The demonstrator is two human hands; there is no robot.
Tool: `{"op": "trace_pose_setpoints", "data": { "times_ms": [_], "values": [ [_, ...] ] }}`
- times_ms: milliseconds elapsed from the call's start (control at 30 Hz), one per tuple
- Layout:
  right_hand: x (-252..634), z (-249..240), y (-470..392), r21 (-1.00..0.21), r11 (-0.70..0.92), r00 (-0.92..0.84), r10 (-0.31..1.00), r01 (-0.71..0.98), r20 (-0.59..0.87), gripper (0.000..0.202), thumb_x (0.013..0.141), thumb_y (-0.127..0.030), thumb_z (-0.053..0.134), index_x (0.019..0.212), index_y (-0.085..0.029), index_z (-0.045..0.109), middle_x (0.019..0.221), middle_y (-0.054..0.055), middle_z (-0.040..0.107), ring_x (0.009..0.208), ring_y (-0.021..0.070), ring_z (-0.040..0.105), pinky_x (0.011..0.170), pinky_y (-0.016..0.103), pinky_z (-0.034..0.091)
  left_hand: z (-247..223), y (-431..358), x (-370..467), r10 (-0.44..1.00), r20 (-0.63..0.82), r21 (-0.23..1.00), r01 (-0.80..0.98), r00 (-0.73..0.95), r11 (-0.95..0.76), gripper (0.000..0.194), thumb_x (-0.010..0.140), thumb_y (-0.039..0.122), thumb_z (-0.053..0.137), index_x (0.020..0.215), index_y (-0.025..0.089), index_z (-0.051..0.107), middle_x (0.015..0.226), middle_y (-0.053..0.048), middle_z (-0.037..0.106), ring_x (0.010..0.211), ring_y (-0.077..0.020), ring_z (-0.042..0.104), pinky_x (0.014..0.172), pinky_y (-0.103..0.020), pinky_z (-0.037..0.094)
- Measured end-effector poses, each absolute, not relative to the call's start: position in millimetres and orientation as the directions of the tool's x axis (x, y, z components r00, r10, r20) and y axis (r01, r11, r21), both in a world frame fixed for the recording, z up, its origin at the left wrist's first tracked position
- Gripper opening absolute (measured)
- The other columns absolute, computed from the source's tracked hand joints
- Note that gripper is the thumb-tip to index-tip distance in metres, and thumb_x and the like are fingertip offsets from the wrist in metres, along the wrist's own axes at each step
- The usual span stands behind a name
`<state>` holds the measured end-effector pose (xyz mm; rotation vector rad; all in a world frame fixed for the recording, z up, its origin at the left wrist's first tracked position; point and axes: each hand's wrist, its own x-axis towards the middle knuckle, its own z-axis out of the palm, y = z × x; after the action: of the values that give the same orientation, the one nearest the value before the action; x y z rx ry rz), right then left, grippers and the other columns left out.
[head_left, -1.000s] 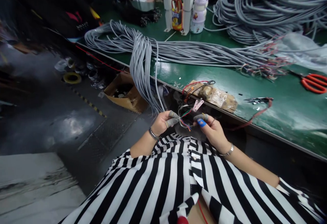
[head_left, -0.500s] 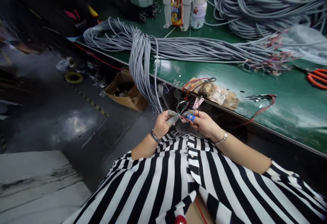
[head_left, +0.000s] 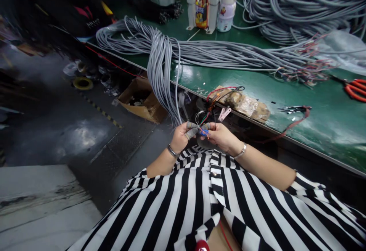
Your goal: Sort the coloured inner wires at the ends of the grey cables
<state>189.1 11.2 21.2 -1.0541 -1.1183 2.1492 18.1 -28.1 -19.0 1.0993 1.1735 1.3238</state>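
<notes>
At frame centre, we see the left hand (head_left: 180, 138) and right hand (head_left: 224, 138), fingertips nearly meeting, pinching thin multicoloured plastic-coated wires (head_left: 204, 119); a slack pinch could, we judge, let strands slip or tangle.

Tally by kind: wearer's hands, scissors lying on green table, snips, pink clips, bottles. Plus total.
Hands at the wires (left hand, right hand): 2
Scissors on green table: 1
Snips: 1
Pink clip: 1
Bottle: 1
Total: 6

coloured wires (head_left: 203, 119) partly hidden by hands (head_left: 180, 138) (head_left: 223, 136), scissors (head_left: 347, 87) cut off at right edge
</notes>
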Motion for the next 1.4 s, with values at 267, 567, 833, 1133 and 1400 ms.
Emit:
{"op": "trace_pose_setpoints", "data": {
  "times_ms": [267, 567, 833, 1133, 1400],
  "values": [
    [176.6, 31.2, 8.7, -0.85, -0.506, -0.629, 0.711, -0.144, -0.316, 0.036, 0.058, -0.04, 0.084, 0.069, -0.015, 0.061, 0.054, -0.002, 0.062, 0.038, 0.0022, 0.032, 0.037, 0.019, 0.012, -28.0, -28.2, 18.4, 0.997, -0.039, 0.901, -0.434, -0.071, 0.004, 0.042, 0.062, 0.05, 0.084, 0.07, 0.015, 0.062, 0.055, 0.004, 0.06, 0.046, -0.0072, 0.054, 0.046, -0.018, 0.04],
    [162.2, 36.6, 7.4, -0.898, -0.42, -0.619, 0.742, -0.13, -0.257, 0.033, 0.061, -0.038, 0.08, 0.066, -0.017, 0.056, 0.052, -0.004, 0.056, 0.041, 0.0038, 0.035, 0.04, 0.02, 0.02, -30.0, -27.9, 15.0, 0.988, -0.104, 0.856, -0.516, -0.113, 0.03, 0.05, 0.053, 0.053, 0.086, 0.071, 0.018, 0.056, 0.054, 0.005, 0.058, 0.042, -0.008, 0.05, 0.043, -0.021, 0.038],
    [167.7, 24.4, 5.4, -0.964, -0.251, -0.555, 0.816, -0.088, -0.162, 0.033, 0.068, -0.043, 0.076, 0.071, -0.018, 0.055, 0.057, -0.005, 0.051, 0.05, 0.0065, 0.037, 0.047, 0.021, 0.029, -27.6, -27.5, 15.5, 0.993, -0.093, 0.862, -0.505, -0.079, 0.04, 0.051, 0.052, 0.055, 0.087, 0.066, 0.016, 0.057, 0.044, 0.006, 0.051, 0.038, -0.0049, 0.042, 0.044, -0.021, 0.034],
    [176.8, 27.9, -14.0, -0.99, 0.111, -0.728, 0.686, 0.086, 0.014, 0.024, 0.078, -0.037, 0.066, 0.071, -0.019, 0.051, 0.061, -0.004, 0.044, 0.055, 0.009, 0.036, 0.054, 0.024, 0.032, -24.6, -28.1, 23.7, 0.983, -0.156, 0.822, -0.564, -0.098, 0.074, 0.051, 0.049, 0.045, 0.091, 0.075, 0.017, 0.058, 0.063, 0.004, 0.062, 0.051, -0.0067, 0.051, 0.052, -0.022, 0.04],
    [196.1, 31.7, -9.7, -0.815, 0.534, -0.82, 0.555, 0.225, 0.137, 0.036, 0.091, -0.052, 0.049, 0.075, -0.02, 0.05, 0.067, 0.001, 0.053, 0.057, 0.0128, 0.043, 0.056, 0.026, 0.035, -16.7, -22.8, 14.9, 0.993, -0.067, 0.736, -0.677, -0.095, -0.015, 0.043, 0.068, 0.057, 0.078, 0.065, 0.019, 0.06, 0.044, 0.007, 0.037, 0.045, -0.0067, 0.034, 0.055, -0.025, 0.036]
  ]
}}
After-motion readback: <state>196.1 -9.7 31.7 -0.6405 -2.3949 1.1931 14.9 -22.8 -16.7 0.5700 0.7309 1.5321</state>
